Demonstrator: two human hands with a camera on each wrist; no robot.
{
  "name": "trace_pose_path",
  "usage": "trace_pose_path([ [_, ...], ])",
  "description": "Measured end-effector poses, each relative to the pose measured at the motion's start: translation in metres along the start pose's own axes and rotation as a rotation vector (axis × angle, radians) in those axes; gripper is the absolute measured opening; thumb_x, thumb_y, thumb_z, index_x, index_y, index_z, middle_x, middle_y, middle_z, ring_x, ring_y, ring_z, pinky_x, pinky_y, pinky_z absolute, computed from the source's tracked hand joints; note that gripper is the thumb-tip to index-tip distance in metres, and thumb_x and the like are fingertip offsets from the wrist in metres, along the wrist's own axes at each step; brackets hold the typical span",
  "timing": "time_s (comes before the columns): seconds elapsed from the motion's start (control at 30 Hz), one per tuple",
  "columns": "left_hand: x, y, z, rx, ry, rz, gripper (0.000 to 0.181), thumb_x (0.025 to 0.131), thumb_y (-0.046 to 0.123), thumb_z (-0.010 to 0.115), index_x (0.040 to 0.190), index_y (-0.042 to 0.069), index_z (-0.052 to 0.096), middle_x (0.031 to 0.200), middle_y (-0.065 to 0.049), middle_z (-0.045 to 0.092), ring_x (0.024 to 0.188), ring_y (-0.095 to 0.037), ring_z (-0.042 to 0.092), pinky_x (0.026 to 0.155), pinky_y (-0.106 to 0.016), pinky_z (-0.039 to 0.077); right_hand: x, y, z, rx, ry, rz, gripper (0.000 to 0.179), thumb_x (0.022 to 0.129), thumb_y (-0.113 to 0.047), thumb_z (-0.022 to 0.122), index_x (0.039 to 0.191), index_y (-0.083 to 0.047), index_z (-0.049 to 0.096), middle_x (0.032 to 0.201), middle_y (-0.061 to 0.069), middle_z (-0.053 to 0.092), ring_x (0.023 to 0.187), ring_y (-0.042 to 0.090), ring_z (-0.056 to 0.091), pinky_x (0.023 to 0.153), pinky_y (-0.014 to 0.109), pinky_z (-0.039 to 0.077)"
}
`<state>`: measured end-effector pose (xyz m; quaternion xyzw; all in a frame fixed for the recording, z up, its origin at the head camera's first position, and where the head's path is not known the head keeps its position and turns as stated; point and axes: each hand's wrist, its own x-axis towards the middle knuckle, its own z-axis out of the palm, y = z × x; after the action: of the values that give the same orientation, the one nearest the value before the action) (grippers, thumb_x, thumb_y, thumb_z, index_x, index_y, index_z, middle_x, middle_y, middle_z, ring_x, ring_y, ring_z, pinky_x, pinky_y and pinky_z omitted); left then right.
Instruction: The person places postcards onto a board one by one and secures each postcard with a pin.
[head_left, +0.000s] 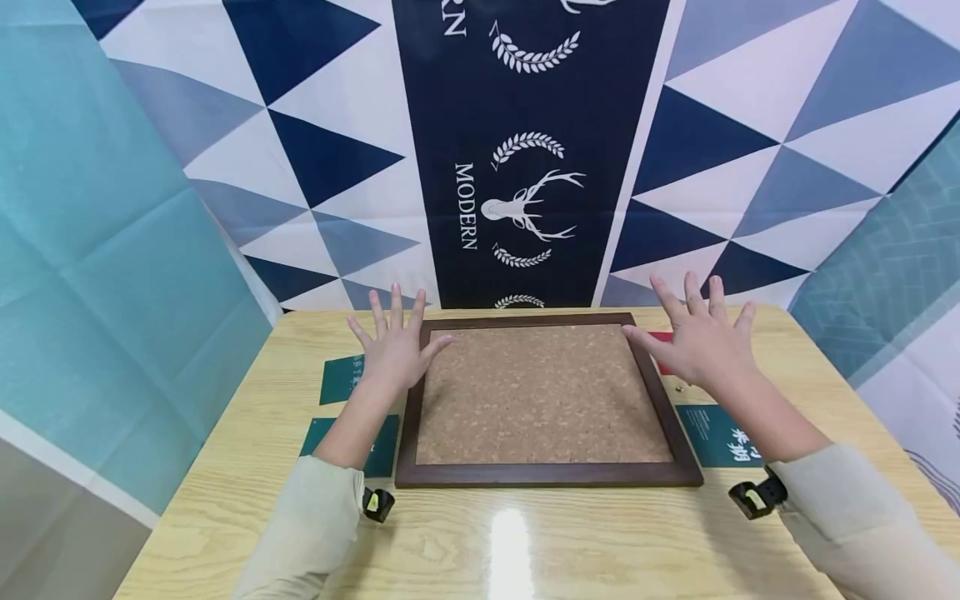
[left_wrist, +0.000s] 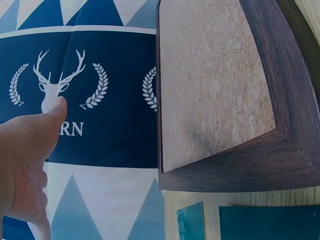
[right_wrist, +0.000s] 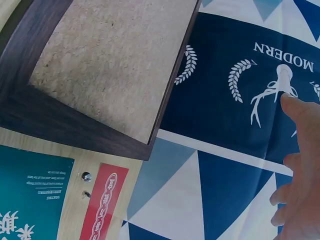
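Note:
A cork board [head_left: 540,396] in a dark brown wooden frame [head_left: 551,475] lies on the light wood table. Over its left side my left hand [head_left: 392,350] is raised with fingers spread, holding nothing. My right hand [head_left: 705,342] is likewise held up, fingers splayed, by the board's upper right corner. In the left wrist view the thumb of the left hand [left_wrist: 30,155] points up beside the board. The right hand [right_wrist: 302,150] appears at the edge of the right wrist view, apart from the frame.
Green cards [head_left: 341,379] lie left of the board, and another green card [head_left: 716,435] lies to its right. A red card [right_wrist: 104,200] and two small shiny metal pieces [right_wrist: 86,177] are near it. Patterned cloth [head_left: 525,150] hangs behind the table.

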<state>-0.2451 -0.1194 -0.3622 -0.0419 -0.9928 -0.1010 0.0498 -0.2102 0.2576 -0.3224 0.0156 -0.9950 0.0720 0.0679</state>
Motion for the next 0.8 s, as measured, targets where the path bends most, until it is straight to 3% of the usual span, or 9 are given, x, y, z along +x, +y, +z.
trace_pose_path([
  [0.17, 0.001, -0.004, 0.0, -0.043, 0.007, 0.006, 0.083, 0.088, 0.067, 0.039, 0.152, 0.027, 0.003, 0.157, -0.012, -0.011, 0.141, -0.038, -0.02, 0.104, -0.07, -0.012, 0.0, 0.003, 0.003, -0.002, -0.018, 0.005, 0.09, 0.083, -0.076, 0.032, 0.152, -0.024, 0.008, 0.152, 0.03, 0.003, 0.138, 0.05, -0.012, 0.096, 0.077, -0.012],
  [0.37, 0.002, -0.009, 0.0, -0.104, 0.037, 0.021, 0.082, 0.09, 0.062, 0.043, 0.152, 0.021, 0.009, 0.158, -0.015, 0.0, 0.144, -0.04, -0.006, 0.106, -0.071, 0.002, 0.001, 0.008, 0.001, 0.01, -0.004, 0.002, 0.09, 0.083, -0.075, 0.036, 0.152, -0.023, 0.01, 0.151, 0.032, 0.005, 0.138, 0.052, -0.005, 0.098, 0.077, -0.006],
  [0.57, 0.002, -0.011, -0.002, -0.132, 0.066, 0.026, 0.08, 0.091, 0.061, 0.042, 0.151, 0.015, 0.015, 0.156, -0.017, 0.016, 0.143, -0.04, 0.012, 0.107, -0.067, 0.018, 0.001, 0.014, 0.0, 0.013, 0.032, 0.001, 0.089, 0.083, -0.074, 0.038, 0.151, -0.02, 0.017, 0.149, 0.034, 0.015, 0.136, 0.054, 0.011, 0.098, 0.076, 0.01],
  [0.8, 0.004, -0.015, 0.002, -0.197, 0.115, 0.042, 0.077, 0.092, 0.057, 0.045, 0.149, 0.011, 0.022, 0.15, -0.018, 0.028, 0.138, -0.038, 0.028, 0.105, -0.062, 0.029, 0.002, 0.022, -0.002, 0.051, 0.085, -0.026, 0.083, 0.086, -0.065, 0.044, 0.146, -0.01, 0.029, 0.142, 0.036, 0.031, 0.125, 0.056, 0.03, 0.089, 0.073, 0.031],
])
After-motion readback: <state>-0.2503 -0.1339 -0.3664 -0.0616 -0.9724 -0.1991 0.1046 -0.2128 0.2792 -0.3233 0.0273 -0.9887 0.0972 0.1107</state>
